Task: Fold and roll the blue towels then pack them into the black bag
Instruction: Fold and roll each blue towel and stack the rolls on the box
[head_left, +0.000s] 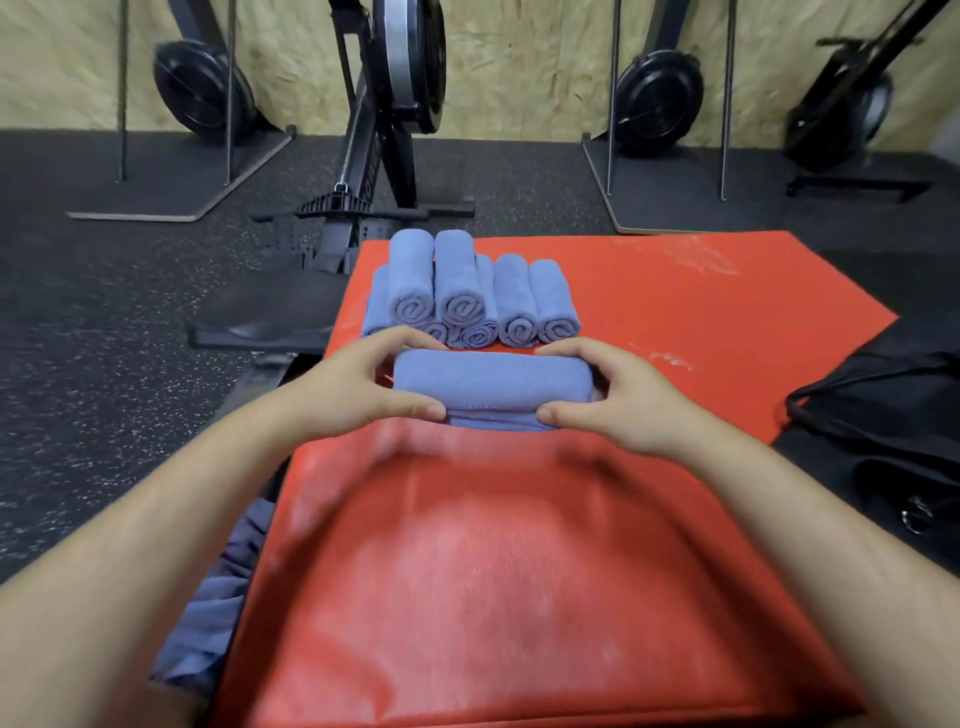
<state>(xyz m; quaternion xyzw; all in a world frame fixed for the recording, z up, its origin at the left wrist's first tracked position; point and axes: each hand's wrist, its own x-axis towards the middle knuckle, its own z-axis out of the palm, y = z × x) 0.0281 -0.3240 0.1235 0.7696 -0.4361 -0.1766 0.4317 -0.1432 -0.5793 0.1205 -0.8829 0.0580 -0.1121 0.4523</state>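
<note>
Near left edge of the red mat: a heap of loose blue towels lies just off the mat, on the floor, unfolded and crumpled. They are not yet rolled.

Middle of the mat, towards the far edge: the towel roll lies crosswise, with its loose hem on the near side. The left hand grips its left end, fingers curled over the top and thumb pressed against the near face. The right hand does the same at the right end. Both hands hold cloth; neither is free.

Handling, as a judgement: the cloth looks like thin microfibre — light, soft, no stiffness of its own, not fragile. The roll will probably slacken or telescope if it is let go loosely. The best hold is around the middle with the hem trapped under the palm or thumb; holding by the ends alone invites sagging. Slip is unlikely, since the pile grips itself.

Far left part of the mat, just beyond the hands: the rolled towels are stacked in two layers, spirals facing the camera, touching one another.

Off the right edge, on the floor: the black bag, slumped and well apart from the stack. I cannot tell whether its mouth is open. It looks soft-sided, so I expect it needs one hand to hold it open while packing.

Beyond the far edge: a rowing machine stands against the wall.
</note>
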